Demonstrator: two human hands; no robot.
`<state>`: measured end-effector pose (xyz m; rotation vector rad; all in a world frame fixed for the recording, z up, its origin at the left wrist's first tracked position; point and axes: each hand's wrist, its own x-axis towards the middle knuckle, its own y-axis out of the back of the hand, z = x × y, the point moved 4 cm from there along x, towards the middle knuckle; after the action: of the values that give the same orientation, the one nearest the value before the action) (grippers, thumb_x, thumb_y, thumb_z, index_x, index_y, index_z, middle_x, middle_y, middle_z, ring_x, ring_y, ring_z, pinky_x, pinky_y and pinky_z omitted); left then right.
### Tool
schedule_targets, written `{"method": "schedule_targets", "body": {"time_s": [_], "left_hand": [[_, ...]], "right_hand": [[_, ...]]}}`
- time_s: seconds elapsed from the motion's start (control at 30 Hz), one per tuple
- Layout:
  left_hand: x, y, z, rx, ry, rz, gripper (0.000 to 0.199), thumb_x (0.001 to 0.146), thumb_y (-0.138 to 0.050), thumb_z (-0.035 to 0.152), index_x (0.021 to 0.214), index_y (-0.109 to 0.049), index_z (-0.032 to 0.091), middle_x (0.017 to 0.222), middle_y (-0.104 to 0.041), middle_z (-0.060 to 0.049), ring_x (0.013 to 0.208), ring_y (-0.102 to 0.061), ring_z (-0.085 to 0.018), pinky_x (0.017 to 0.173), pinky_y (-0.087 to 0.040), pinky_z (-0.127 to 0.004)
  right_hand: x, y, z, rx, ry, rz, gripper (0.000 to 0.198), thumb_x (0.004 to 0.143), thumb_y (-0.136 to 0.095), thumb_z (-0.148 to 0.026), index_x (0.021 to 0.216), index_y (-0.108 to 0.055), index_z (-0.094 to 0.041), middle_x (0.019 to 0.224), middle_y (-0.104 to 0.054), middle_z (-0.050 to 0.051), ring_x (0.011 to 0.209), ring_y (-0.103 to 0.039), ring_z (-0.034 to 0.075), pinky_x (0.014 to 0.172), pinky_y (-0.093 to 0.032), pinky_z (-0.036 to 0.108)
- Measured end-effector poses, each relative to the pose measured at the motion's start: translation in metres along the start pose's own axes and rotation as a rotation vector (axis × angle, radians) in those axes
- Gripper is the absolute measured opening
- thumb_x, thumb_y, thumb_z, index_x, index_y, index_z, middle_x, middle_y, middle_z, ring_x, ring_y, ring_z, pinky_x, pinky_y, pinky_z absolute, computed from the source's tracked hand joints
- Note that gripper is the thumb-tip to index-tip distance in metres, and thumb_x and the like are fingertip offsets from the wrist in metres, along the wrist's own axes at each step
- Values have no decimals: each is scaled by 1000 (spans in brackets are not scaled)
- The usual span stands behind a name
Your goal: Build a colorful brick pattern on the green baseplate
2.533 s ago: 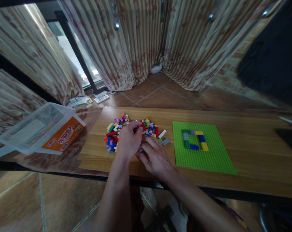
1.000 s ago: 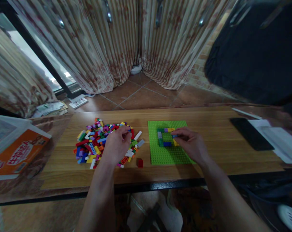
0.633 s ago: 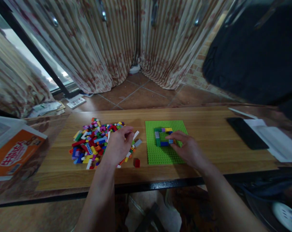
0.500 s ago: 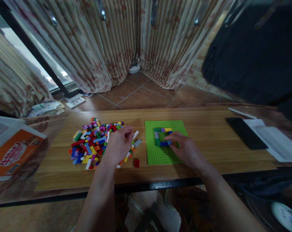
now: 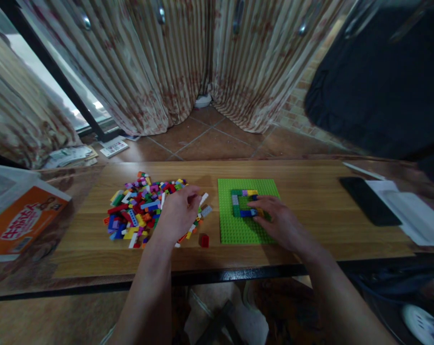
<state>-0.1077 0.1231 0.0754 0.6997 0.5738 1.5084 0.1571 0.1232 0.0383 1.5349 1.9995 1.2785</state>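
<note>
Over the right side of a pile of loose toy bricks (image 5: 150, 203), my left hand (image 5: 181, 211) is held with curled fingers; whether anything sits between them is hidden. A white brick (image 5: 204, 198) shows just past its fingertips. My right hand (image 5: 279, 220) pinches a small brick at the right side of a square ring of bricks (image 5: 235, 203); the fingers cover part of that side. The ring, in green, grey, blue, purple and yellow, stands on a bright green studded baseplate (image 5: 227, 232).
A red brick (image 5: 204, 240) and a grey brick (image 5: 206, 211) lie between pile and baseplate on the wooden table (image 5: 310, 182). To the right are a black phone (image 5: 370, 201) and a white tray-like object (image 5: 418, 213). An orange-and-white box (image 5: 26, 220) stands left.
The whole view has shifted slightly. My right fingers have moved a little at the ring's right side, where an orange-yellow patch now shows. My left hand stays over the pile.
</note>
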Motion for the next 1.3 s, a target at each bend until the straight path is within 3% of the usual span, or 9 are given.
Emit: {"method": "schedule_targets", "body": {"time_s": [0.27,0.4,0.57,0.8,1.03,1.13,1.3], "left_hand": [[-1,0,-1,17,-32,13,21,88,-52,24,97,-70,19,85,-74,-4,71,-66,-17,67,-45,-28],[-1,0,0,20,-26,-17,21,87,-51,23,94,-70,19,80,-73,-3,68,-64,-16,64,-44,-27],[-2,0,2,-9,-17,-45,19,87,-51,23,91,-69,20,84,-74,-3,72,-65,-17,68,-47,-27],[-4,0,1,-1,-9,-55,19,87,-52,23,94,-69,19,83,-74,-3,72,-66,-17,69,-48,-29],[-3,0,1,-15,12,-46,21,87,-53,22,100,-69,19,87,-75,-4,78,-68,-19,75,-50,-30],[-3,0,1,-16,9,-51,21,87,-53,23,99,-69,19,86,-75,-4,78,-68,-19,75,-50,-30],[-3,-1,1,-6,16,-52,21,87,-53,22,99,-70,19,85,-75,-4,75,-68,-19,73,-50,-30]], "right_hand": [[1,0,1,11,-24,25,22,83,-61,-20,101,-71,-25,106,-68,8,109,-62,25,98,-50,46],[2,2,-2,2,-39,-10,37,83,-56,-18,119,-63,-24,98,-69,7,97,-64,24,92,-52,45],[4,1,-10,-102,2,-67,55,82,-49,-14,137,-51,-23,95,-70,7,97,-63,26,92,-51,46],[5,-2,-13,-144,-38,-74,62,78,-48,-10,139,-49,-21,93,-71,7,94,-63,27,91,-50,46],[3,3,-10,-56,-80,-23,54,80,-51,-15,133,-55,-22,98,-72,7,95,-66,26,90,-52,47],[4,10,-6,-20,-140,85,45,82,-53,-21,127,-59,-23,102,-73,6,98,-66,26,93,-50,48],[4,11,18,-50,-399,187,37,81,-61,-41,110,-66,-17,98,-72,12,90,-67,28,85,-52,47]]}}
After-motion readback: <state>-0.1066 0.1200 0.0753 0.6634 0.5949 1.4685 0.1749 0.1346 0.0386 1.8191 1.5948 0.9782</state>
